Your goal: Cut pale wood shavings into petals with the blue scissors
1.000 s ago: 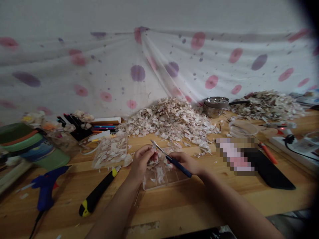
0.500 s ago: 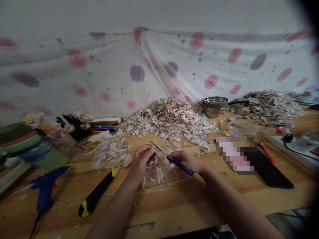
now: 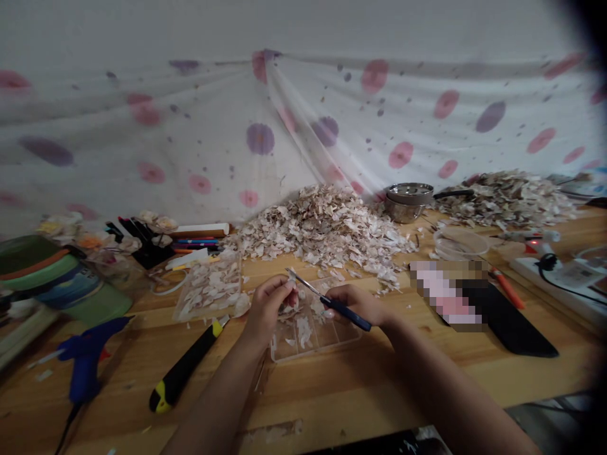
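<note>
My left hand (image 3: 269, 309) is closed in a pinch over the compartment box, holding a small pale flake (image 3: 291, 279), like a dried petal or shell piece. My right hand (image 3: 353, 303) grips scissors (image 3: 348, 314) with dark blue handles, seen nearly edge-on. Their metal blades point up and left, with the tips right beside the flake; I cannot tell if they touch it. Under both hands lies a clear divided plastic box (image 3: 327, 347) with some flakes in its compartments. Behind it rises a large heap of pale flakes (image 3: 327, 221).
Left are a second clear box of flakes (image 3: 208, 287), a yellow-black utility knife (image 3: 187, 366), a blue glue gun (image 3: 90, 354) and a green container (image 3: 99, 291). Right are metal bowls (image 3: 408, 203), a round clear dish (image 3: 461, 243), a black flat object (image 3: 519, 322) and a power strip (image 3: 564, 284).
The scissors' handle and my right hand have shifted very slightly. My left hand stays put with the flake.
</note>
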{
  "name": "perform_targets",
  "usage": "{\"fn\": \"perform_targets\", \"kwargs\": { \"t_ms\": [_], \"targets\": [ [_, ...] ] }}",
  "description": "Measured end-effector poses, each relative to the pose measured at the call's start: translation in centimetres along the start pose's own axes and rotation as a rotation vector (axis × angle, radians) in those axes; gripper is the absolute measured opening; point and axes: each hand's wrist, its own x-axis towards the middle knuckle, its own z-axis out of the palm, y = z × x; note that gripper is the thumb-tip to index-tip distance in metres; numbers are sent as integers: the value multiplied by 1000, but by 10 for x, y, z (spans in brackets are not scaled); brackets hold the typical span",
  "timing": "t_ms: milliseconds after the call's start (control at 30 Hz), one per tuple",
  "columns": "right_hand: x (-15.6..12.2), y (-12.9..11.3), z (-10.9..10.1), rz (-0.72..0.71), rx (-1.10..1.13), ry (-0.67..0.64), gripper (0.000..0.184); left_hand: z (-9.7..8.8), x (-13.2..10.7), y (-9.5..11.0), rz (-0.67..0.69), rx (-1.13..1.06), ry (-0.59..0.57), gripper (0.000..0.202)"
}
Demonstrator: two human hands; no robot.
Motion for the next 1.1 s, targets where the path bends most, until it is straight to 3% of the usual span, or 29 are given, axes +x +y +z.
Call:
{"fn": "perform_targets", "kwargs": {
  "t_ms": [333,1100],
  "targets": [
    [-8,10,-15,27,-54,-43,32,-2,0,-8,-27,5,-71,19],
    [-26,2,-38,96,38,-213,35,-1,0,-2,-139,56,-239,19]
  ]
}}
